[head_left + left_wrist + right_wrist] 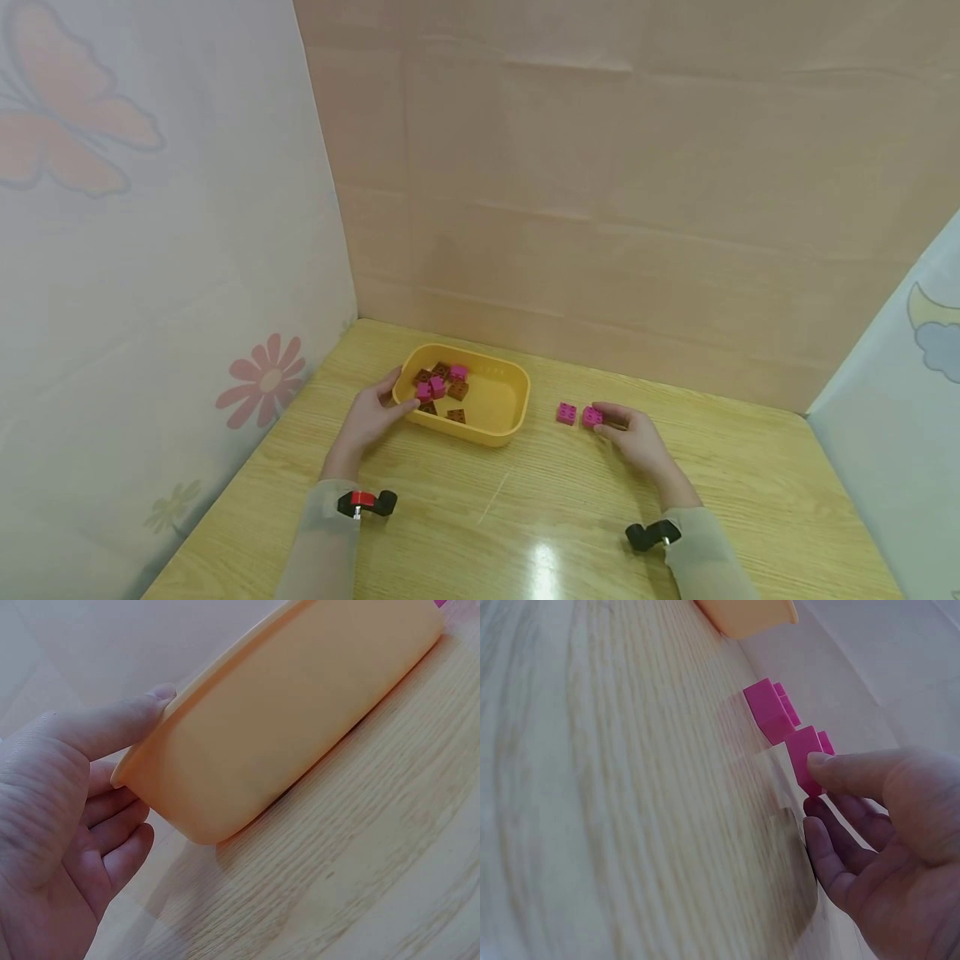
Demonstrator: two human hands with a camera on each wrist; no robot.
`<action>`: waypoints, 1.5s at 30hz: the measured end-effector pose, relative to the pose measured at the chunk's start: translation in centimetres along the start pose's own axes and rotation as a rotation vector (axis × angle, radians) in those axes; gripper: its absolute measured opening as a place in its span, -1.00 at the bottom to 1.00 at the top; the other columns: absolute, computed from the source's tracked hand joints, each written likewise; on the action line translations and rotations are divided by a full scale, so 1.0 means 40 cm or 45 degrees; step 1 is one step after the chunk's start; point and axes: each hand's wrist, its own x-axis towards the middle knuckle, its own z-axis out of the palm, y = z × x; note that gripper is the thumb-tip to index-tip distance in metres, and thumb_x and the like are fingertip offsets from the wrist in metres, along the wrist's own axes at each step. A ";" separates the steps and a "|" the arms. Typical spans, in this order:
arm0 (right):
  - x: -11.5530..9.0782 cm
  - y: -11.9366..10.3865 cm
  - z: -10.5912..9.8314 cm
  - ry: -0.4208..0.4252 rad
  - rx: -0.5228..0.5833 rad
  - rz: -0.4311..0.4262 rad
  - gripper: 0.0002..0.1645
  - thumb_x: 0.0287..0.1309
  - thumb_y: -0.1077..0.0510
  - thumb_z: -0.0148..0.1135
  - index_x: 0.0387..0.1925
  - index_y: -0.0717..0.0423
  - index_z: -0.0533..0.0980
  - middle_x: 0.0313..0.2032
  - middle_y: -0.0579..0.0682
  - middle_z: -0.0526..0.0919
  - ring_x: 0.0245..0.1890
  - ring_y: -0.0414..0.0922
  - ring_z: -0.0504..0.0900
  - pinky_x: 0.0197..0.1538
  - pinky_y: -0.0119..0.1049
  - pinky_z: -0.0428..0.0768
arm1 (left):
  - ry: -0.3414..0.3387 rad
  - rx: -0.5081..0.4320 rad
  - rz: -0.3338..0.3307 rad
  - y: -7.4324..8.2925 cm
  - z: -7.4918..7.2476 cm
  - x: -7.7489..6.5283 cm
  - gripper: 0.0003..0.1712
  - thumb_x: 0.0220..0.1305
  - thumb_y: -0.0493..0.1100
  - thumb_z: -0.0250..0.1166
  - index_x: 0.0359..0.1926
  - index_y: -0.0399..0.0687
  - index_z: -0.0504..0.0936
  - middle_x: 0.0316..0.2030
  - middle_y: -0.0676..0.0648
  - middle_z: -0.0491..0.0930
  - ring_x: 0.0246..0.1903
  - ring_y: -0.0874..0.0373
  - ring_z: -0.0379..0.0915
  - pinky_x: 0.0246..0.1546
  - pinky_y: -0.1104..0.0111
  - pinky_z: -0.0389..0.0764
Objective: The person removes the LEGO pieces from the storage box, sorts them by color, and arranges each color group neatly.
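My left hand grips the left end of a yellow plastic basket. In the left wrist view its thumb lies on the basket's rim, and the fingers are under the rim, outside the wall. Inside the basket are several pink blocks and brown blocks, mostly at the left end. To the right of the basket, my right hand pinches a pink toy building block between thumb and fingers. Close beside that block, on its left, a second pink block stands studs up on the table.
The light wood table is bordered by a tan back wall and a pale left wall with printed flowers. Another pale wall stands on the right. Each forearm wears a black wrist mount.
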 end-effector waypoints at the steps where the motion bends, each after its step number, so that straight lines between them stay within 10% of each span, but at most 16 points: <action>1: 0.000 0.000 0.001 -0.002 -0.006 0.000 -0.43 0.49 0.19 0.34 0.42 0.31 0.50 0.31 0.29 0.62 0.33 0.26 0.59 0.26 -0.19 0.66 | -0.003 -0.001 0.000 0.001 0.000 0.000 0.03 0.35 0.01 0.56 0.62 -0.28 0.24 0.59 -0.26 0.22 0.55 -0.21 0.19 0.51 0.03 0.33; 17: 0.014 0.012 0.012 -0.013 -0.028 0.029 -0.45 0.48 0.22 0.34 0.42 0.26 0.53 0.30 0.27 0.64 0.33 0.24 0.58 0.42 0.20 0.50 | -0.004 0.026 0.010 -0.004 0.001 0.000 0.04 0.36 0.03 0.54 0.63 -0.30 0.21 0.61 -0.27 0.18 0.57 -0.22 0.14 0.54 0.03 0.27; 45: 0.022 0.023 0.017 -0.021 -0.036 0.036 -0.44 0.46 0.21 0.36 0.42 0.23 0.54 0.31 0.26 0.63 0.35 0.26 0.56 0.42 0.24 0.48 | -0.003 0.031 0.001 -0.008 0.003 0.002 0.04 0.36 0.01 0.55 0.63 -0.29 0.21 0.61 -0.25 0.18 0.59 -0.20 0.10 0.57 0.03 0.23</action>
